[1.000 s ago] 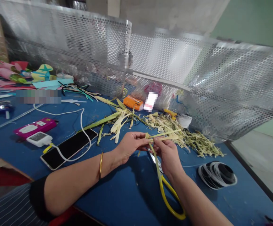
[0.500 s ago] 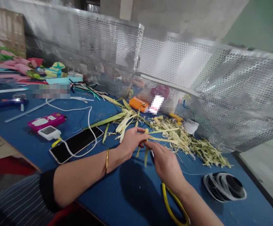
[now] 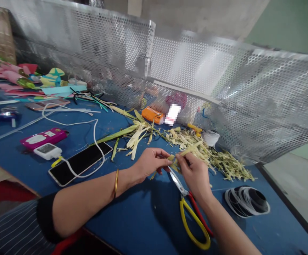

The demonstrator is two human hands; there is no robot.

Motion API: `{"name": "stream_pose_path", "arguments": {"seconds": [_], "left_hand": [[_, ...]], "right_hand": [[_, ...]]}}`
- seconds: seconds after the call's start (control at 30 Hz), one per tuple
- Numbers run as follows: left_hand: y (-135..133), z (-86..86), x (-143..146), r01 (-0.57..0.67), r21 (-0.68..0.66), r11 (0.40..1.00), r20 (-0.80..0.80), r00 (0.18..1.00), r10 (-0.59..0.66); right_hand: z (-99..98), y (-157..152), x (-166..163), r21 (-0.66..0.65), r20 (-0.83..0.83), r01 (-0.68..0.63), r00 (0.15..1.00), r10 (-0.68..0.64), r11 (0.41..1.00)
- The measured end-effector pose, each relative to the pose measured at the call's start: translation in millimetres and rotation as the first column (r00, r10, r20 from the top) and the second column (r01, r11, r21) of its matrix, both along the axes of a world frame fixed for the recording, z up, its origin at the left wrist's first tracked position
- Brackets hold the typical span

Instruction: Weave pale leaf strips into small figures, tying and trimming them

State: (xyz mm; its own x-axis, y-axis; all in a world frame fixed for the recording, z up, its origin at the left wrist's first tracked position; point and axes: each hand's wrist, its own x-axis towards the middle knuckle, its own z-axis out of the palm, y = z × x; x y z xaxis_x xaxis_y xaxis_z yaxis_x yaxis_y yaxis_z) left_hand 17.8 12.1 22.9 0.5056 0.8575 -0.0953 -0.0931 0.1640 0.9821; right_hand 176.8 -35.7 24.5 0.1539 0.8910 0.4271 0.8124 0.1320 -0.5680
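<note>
My left hand (image 3: pixel 149 163) and my right hand (image 3: pixel 195 174) meet over the blue table (image 3: pixel 138 219), both pinching a folded pale green leaf strip (image 3: pixel 175 158) between fingertips. The strip's free end angles up to the right toward the leaf pile. Scissors with yellow and red handles (image 3: pixel 191 212) lie on the table just below my right wrist, blades pointing at the strip. A gold bangle sits on my left wrist.
A heap of leaf trimmings (image 3: pixel 209 156) and longer leaves (image 3: pixel 132 132) lie behind my hands. A phone (image 3: pixel 80 163) with white cable, a charger (image 3: pixel 47 151) and a pink device (image 3: pixel 43 136) lie left. A reel of white line (image 3: pixel 246 202) sits right. A perforated metal screen (image 3: pixel 223 95) borders the table.
My hands drew closer together on the strip and its hanging tail is folded up. The scissors, earlier partly under my right arm, now show fully.
</note>
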Motion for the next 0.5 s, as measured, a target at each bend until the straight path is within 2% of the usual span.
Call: {"name": "stream_pose_path", "arguments": {"seconds": [0.1, 0.27, 0.33, 0.5], "left_hand": [[-4, 0.7, 1, 0.035, -0.007, 0.999, -0.005, 0.999, -0.035], [-10, 1.0, 4, -0.051, 0.074, 0.996, -0.051, 0.997, 0.054], [-8, 1.1, 4, -0.093, 0.077, 0.993, -0.03, 0.995, 0.096], [2, 2.1, 1, -0.168, -0.006, 0.986, 0.018, 0.986, 0.168]], "right_hand": [[-3.3, 2, -1, -0.019, 0.056, 0.062, 0.997, -0.061, 0.998], [-4.6, 4, -4, -0.088, 0.088, 0.084, 0.993, -0.077, 0.993], [-2.0, 4, -1, -0.13, 0.056, 0.034, 0.998, -0.027, 0.991], [15.4, 1, 17, -0.184, -0.057, -0.227, 0.974, 0.22, 0.956]]}}
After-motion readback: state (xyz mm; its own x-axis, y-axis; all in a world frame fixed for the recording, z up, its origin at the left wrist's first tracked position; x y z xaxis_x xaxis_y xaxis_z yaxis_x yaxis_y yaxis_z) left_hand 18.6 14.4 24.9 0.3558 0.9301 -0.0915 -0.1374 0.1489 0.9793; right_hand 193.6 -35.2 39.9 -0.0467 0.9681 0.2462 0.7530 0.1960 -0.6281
